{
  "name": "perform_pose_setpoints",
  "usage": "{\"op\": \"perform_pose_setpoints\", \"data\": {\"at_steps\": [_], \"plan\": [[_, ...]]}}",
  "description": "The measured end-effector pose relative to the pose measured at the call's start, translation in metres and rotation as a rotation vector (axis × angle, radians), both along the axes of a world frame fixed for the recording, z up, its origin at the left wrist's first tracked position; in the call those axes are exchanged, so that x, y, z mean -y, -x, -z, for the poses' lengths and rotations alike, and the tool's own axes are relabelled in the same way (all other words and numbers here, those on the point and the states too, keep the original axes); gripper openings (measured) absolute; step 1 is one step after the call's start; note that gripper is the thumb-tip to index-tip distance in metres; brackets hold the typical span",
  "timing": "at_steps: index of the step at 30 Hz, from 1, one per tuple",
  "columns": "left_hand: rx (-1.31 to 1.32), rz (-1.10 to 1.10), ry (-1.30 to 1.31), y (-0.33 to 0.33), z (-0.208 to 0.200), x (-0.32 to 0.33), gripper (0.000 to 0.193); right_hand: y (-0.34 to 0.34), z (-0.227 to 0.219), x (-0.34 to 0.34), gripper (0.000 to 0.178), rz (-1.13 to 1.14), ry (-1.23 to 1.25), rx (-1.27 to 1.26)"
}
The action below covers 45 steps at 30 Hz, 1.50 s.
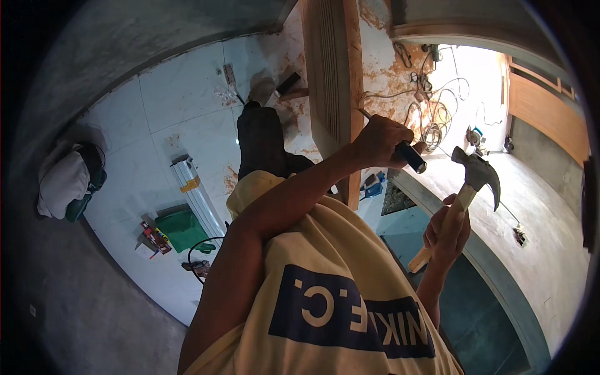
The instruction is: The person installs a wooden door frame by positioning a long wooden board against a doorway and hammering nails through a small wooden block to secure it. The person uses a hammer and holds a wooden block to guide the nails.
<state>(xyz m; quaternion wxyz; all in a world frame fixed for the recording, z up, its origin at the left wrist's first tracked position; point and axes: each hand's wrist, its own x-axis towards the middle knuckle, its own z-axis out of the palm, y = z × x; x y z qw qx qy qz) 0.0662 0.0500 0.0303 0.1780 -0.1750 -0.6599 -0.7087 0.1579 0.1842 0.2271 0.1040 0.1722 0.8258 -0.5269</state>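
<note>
My left hand point(382, 140) is closed around the dark blue handle of a chisel point(410, 157). The thin blade points up and left, its tip at the edge of an upright wooden door panel point(354, 69); whether it bites into the wood I cannot tell. To the right, my right hand point(447, 232) grips the pale wooden handle of a claw hammer point(479, 173). Its metal head is raised just right of the chisel's butt end, apart from it, with the claw curving down to the right.
Tangled cords point(431, 125) and a power tool point(475, 136) lie on the bright floor beyond the panel. Leftward on the tiles are long metal profiles point(199, 197), a green cloth point(181, 230) and a pale bag point(65, 181). A blue tool point(373, 185) sits close to the panel's base.
</note>
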Motion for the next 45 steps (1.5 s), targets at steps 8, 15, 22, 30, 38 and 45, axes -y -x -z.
{"op": "perform_pose_setpoints", "data": {"at_steps": [8, 15, 22, 30, 38, 45], "plan": [[0.006, 0.001, -0.026, 0.000, 0.003, 0.000, 0.037, 0.000, 0.000, 0.010, 0.049, -0.016, -0.044, 0.008], [0.028, -0.009, -0.026, 0.000, 0.005, -0.003, 0.038, -0.003, 0.001, 0.011, 0.048, -0.020, -0.050, 0.020], [0.032, 0.005, -0.013, 0.000, 0.005, -0.002, 0.036, -0.004, 0.004, 0.011, 0.048, -0.058, -0.064, 0.019], [0.042, -0.058, -0.026, 0.007, 0.003, 0.002, 0.038, -0.015, -0.007, 0.006, 0.046, -0.040, 0.097, -0.099], [0.046, -0.004, 0.039, 0.002, 0.003, 0.003, 0.037, -0.020, -0.008, 0.020, 0.047, -0.140, -0.112, -0.021], [0.015, -0.036, 0.001, 0.005, 0.008, -0.001, 0.036, -0.017, -0.006, 0.023, 0.040, -0.156, -0.145, 0.057]]}}
